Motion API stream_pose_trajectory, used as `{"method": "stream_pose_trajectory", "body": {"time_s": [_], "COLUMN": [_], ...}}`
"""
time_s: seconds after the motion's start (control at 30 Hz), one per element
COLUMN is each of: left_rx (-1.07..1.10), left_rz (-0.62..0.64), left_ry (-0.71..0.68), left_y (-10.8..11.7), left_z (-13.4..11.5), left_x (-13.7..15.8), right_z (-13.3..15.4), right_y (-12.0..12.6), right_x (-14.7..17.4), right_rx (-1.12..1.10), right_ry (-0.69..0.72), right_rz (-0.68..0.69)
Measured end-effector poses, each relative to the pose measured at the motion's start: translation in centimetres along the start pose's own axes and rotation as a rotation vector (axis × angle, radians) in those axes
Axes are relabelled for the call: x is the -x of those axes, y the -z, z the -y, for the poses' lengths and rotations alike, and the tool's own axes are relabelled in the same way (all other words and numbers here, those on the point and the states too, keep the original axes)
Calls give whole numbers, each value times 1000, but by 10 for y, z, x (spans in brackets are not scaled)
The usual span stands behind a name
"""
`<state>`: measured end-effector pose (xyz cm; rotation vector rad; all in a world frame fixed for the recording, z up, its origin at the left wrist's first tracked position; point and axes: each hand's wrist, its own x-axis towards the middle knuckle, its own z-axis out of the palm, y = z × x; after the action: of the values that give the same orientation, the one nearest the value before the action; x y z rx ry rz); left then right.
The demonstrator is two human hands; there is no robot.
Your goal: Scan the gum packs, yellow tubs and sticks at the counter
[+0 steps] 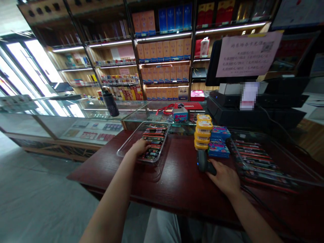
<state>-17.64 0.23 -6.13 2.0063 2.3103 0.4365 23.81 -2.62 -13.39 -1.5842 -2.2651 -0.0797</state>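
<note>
My right hand (226, 177) is wrapped round the handle of a black barcode scanner (202, 162), whose head points up beside the stacked tubs. A small blue light glows on the scanner's side. My left hand (140, 147) reaches into a clear plastic tray (121, 149) on the left of the desk. Its fingers are bent together over the slim dark packets (155, 138) lying in rows there. What those fingertips pinch, if anything, is hidden. Just past the scanner, yellow-lidded tubs (204, 125) are stacked next to piled blue packs (219, 146).
A second clear tray (286, 153) of slim packets lies on the right, by the scanner's cable (258, 199). Behind stand a small blue box (180, 115), a dark bottle (110, 104) on a glass counter, and a monitor (212, 64) with a pink notice.
</note>
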Motion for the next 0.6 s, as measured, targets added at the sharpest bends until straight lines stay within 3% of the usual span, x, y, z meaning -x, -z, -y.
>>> {"method": "stream_pose_trajectory", "body": {"time_s": [0.1,0.27,0.33,0.43,0.53,0.6], "left_rx": [-174,-280,-290,-242,-105,-17], "left_rz": [106,134,50,-194,-383,-407], "left_ry": [-40,-9,-11,-55,-173,-266], "left_y": [4,15,22,31,32,25], "left_z": [-1,-12,-19,-37,-71,-100], "left_x": [-2,5,9,16,27,37], "right_z": [0,1,1,1,1,0], "right_y": [0,1,1,0,0,0], "right_x": [-1,-1,-1,-1,-2,-2], "right_rx": [3,2,4,-1,-13,-17], "right_ry": [-17,-19,-23,-32,-28,-23], "right_rz": [3,0,-1,8,3,-2]}}
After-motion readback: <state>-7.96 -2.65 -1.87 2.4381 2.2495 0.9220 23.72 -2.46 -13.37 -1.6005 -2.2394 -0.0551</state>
